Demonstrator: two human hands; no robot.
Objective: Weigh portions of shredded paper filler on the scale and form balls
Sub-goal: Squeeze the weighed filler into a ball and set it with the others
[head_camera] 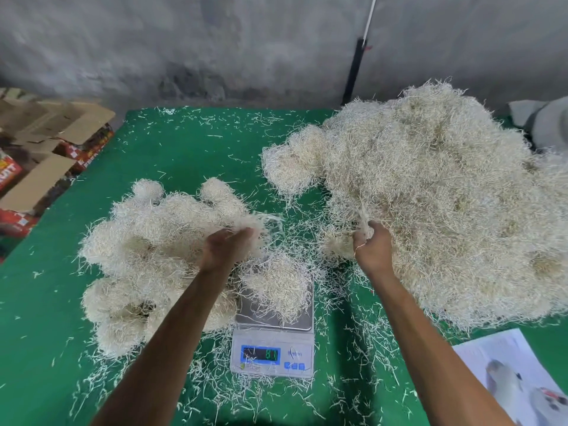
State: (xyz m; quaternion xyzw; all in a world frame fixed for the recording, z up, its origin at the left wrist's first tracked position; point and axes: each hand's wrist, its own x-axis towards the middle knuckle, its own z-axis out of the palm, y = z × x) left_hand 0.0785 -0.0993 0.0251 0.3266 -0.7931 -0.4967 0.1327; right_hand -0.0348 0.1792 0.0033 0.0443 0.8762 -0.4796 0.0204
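Both hands are working the paper here. The right hand [373, 245] is at the near edge of the big loose heap of shredded filler [436, 204], fingers curled around a thin tuft of strands and drawing it up out of the mass. The left hand [229, 245] hovers above the scale [272, 336], fingers bunched on a wisp of shreds [261, 221] that trails off to the right; it looks like that pinch is headed onto the portion [276, 284] already sitting on the steel platform.

The display [260, 354] is lit, but the digits are too blurred to trust. This reads as the topping-up stage, so the smart play is small pinches, dropped squarely on the pile, hands lifted clear, then a glance at the readout before adding more. One worry: strands from the portion hang over the platform's edges, and anything resting on the desk [184, 155] or on the neighbouring balls would throw the weight off. Tuck those in first.

To the left of the scale, a cluster of finished balls [147, 241] lies bunched together, touching the scale's side. Loose shreds litter the green cover all round.

Containers: open cardboard boxes [46, 155] stand off the desk's left edge, flaps up; what is inside them I cannot make out. A printed sheet [516, 376] lies at the near right corner.
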